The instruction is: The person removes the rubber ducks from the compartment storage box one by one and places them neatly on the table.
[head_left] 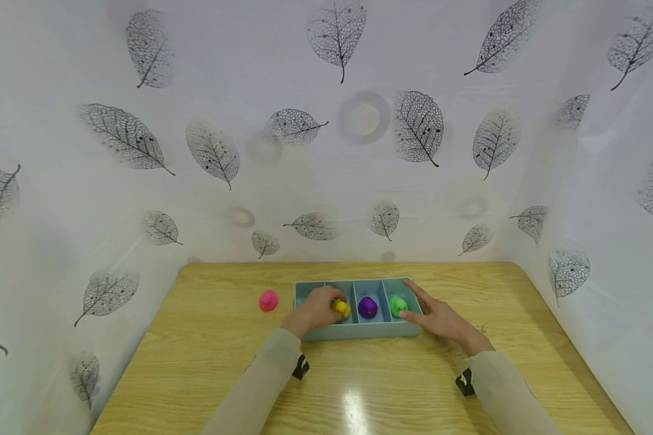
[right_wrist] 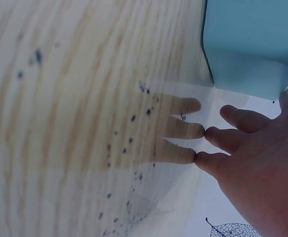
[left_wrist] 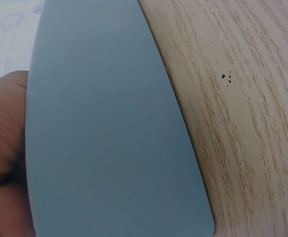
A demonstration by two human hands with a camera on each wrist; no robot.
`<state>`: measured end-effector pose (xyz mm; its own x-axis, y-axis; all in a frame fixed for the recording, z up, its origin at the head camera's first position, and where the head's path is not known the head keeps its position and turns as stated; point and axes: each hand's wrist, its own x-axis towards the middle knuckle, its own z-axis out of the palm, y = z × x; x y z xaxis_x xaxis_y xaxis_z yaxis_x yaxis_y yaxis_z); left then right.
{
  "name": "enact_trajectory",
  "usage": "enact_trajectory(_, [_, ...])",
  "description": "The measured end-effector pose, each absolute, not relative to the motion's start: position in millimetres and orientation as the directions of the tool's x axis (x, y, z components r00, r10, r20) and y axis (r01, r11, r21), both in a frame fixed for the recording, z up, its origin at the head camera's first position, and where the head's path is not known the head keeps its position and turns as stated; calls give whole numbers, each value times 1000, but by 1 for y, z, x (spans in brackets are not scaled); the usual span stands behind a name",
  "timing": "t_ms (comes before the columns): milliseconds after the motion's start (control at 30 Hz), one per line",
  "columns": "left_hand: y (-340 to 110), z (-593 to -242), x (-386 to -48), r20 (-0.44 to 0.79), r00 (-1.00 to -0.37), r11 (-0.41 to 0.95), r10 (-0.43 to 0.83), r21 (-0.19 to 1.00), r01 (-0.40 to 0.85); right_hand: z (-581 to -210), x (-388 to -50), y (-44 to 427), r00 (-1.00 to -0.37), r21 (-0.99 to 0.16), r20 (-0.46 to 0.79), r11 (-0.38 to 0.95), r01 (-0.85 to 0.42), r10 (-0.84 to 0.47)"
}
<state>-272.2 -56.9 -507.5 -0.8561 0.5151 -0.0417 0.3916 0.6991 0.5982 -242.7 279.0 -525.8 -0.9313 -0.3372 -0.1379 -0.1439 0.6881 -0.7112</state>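
Note:
A pale blue tray (head_left: pixel 359 330) with a row of compartments sits on the table. My left hand (head_left: pixel 317 309) reaches over its front wall and pinches a yellow toy duck (head_left: pixel 341 309) in the second compartment from the left. A purple toy duck (head_left: pixel 367 307) sits in the compartment to the right, and a green toy duck (head_left: pixel 398 305) in the rightmost one. At the tray's right end, my right hand (head_left: pixel 441 317) is spread, its thumb close to the green duck. In the left wrist view the tray's wall (left_wrist: pixel 109 118) hides most of the hand.
A pink toy duck (head_left: pixel 268 300) rests on the wooden table (head_left: pixel 207 362), left of the tray. White cloth (head_left: pixel 326 181) printed with leaves hangs behind the table and along both sides. Small dark specks mark the tabletop near my right hand.

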Motion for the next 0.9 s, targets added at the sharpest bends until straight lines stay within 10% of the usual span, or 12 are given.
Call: enact_trajectory(900, [-62, -499, -270, -36, -866, 675, 499, 643, 362, -526, -242, 280, -929, -727, -149, 674, -130, -340])
